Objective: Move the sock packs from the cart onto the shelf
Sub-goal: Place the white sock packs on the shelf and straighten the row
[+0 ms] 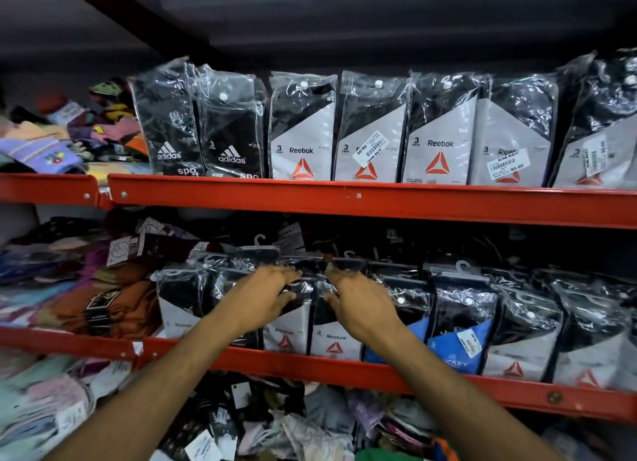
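Plastic sock packs point(332, 326) stand upright in a row on the red shelf point(344, 366), logos facing out; the left hand point(265, 298) and right hand point(362, 305) rest on the middle packs' tops, fingers spread and bent, not clearly gripping; more packs fill the upper shelf point(344, 202).

Using the upper red metal shelf rail point(344, 198) as the landmark: directly above it stand seven clear-wrapped sock packs in a row, two black Adidas packs point(196, 126) at the left end and five grey-and-black Reebok packs point(372, 129) to their right. Three of those Reebok packs carry white price stickers point(370, 148).

Below that rail, the front row on the next shelf shows at least eight packs: six grey-and-black Reebok packs point(332, 336) and two blue packs point(458, 347); more behind cannot be counted. Two bare hands, the left hand point(265, 298) and right hand point(362, 305), reach there.
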`<state>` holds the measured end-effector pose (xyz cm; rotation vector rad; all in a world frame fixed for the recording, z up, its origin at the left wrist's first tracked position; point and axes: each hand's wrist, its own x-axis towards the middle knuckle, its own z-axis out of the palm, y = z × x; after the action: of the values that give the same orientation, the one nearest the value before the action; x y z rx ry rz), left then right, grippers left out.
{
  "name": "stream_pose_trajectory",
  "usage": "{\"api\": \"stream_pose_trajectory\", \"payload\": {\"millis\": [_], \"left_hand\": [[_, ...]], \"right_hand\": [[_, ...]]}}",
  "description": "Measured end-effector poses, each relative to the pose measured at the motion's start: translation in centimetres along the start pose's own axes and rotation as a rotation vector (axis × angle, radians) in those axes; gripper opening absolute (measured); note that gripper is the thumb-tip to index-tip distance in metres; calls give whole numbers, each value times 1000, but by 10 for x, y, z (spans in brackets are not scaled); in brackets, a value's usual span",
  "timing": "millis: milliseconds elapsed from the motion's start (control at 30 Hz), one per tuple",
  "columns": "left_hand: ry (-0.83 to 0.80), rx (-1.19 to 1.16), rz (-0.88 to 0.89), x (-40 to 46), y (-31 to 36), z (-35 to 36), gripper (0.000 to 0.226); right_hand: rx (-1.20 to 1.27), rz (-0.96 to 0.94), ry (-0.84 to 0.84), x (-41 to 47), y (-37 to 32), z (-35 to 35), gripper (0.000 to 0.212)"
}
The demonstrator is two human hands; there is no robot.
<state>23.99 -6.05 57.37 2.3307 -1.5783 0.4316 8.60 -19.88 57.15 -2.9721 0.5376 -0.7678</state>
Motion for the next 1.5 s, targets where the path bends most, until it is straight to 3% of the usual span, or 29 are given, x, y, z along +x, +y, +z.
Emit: {"api": "stream_pose_trajectory", "payload": {"millis": [233, 400, 533, 600, 800, 967, 1100, 1233, 1500], "left_hand": [[77, -57, -11, -4, -4, 12, 42], [120, -2, 33, -12, -6, 15, 52], [323, 59, -151, -42, -18, 19, 54], [274, 71, -220, -53, -24, 27, 54], [217, 50, -186, -55, -35, 41, 50], [246, 57, -200, -58, -29, 41, 67], [275, 107, -69, -49, -9, 45, 62], [216, 137, 16, -34, 6, 51, 59], [221, 147, -51, -30, 21, 50, 57]], "right_hand": [[76, 12, -6, 0, 5, 9, 39], [99, -7, 2, -2, 8, 12, 44], [26, -60, 59, -12, 10, 20, 56], [26, -66, 76, -16, 11, 26, 56], [58, -73, 99, -18, 11, 34, 53], [24, -95, 130, -26, 13, 28, 55], [-62, 30, 260, -38, 28, 21, 59], [-69, 173, 160, -44, 44, 24, 64], [-3, 100, 172, -48, 50, 26, 55]]}}
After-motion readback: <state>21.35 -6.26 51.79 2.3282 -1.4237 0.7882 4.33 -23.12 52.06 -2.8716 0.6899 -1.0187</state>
